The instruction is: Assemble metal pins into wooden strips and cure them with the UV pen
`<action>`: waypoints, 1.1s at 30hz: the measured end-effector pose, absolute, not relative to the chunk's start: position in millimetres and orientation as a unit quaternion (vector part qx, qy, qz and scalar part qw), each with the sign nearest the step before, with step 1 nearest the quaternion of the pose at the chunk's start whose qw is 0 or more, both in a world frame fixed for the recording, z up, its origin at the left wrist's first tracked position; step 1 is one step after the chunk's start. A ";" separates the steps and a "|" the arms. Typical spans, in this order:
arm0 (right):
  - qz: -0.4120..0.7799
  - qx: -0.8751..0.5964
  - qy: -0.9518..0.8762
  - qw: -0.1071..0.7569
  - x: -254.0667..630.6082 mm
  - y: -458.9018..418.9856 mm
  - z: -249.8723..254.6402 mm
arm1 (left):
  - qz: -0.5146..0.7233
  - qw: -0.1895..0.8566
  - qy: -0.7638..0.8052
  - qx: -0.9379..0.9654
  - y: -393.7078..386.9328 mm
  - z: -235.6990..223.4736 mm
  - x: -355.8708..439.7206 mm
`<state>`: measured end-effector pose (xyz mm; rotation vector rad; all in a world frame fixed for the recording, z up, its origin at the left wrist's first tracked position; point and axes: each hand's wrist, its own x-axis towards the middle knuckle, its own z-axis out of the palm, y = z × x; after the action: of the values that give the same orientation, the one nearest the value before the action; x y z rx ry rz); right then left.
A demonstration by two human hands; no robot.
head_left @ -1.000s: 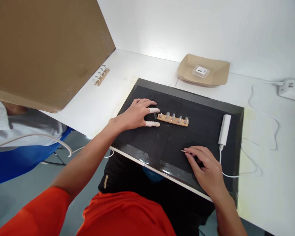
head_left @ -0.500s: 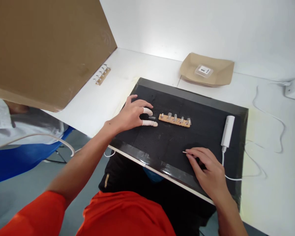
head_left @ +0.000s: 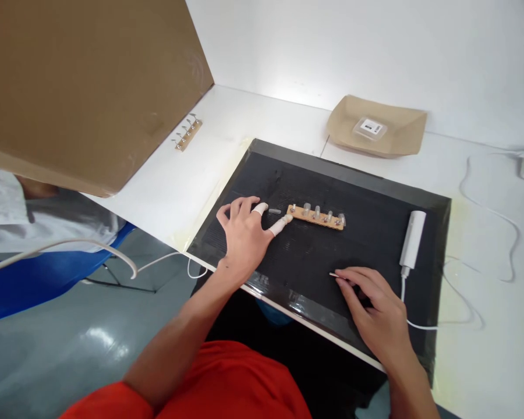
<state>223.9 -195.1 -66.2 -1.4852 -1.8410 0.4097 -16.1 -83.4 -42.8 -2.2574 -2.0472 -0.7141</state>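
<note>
The left hand (head_left: 244, 230) has just turned, so its white-wrapped thumb (head_left: 281, 225) now meets the near end of the long, tan wooden strip (head_left: 315, 220) on the flat black mat (head_left: 262, 256). That hand is spread and grips nothing. One loose, clear, thin plastic piece (head_left: 275, 211) lies just beside its pointing finger. The right hand (head_left: 378, 305) pinches one thin, pale stick (head_left: 333, 274). The strip has five small posts: four have clear tips and one is bare. One brown paper tray (head_left: 408, 137) holds one clear plastic box (head_left: 370, 128).
</note>
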 end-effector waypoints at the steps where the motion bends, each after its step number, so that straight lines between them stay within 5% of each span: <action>1: 0.159 -0.578 -0.715 0.361 223.9 -195.2 -66.3 | -0.224 0.001 -0.662 -0.716 -84.3 -42.6 -13.2; 23: 0.158 -0.594 -0.701 0.361 222.1 -197.0 -65.7 | -0.237 -0.005 -0.669 -0.705 -87.8 -42.4 5.6; 33: 0.165 -0.593 -0.700 0.362 221.6 -195.9 -65.6 | -0.247 -0.215 -0.636 -0.699 -74.7 -4.2 -32.8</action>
<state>221.6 -195.9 -65.6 -1.5272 -1.8034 0.4241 -32.8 -74.7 -4.2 -2.5592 -2.3276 -0.9043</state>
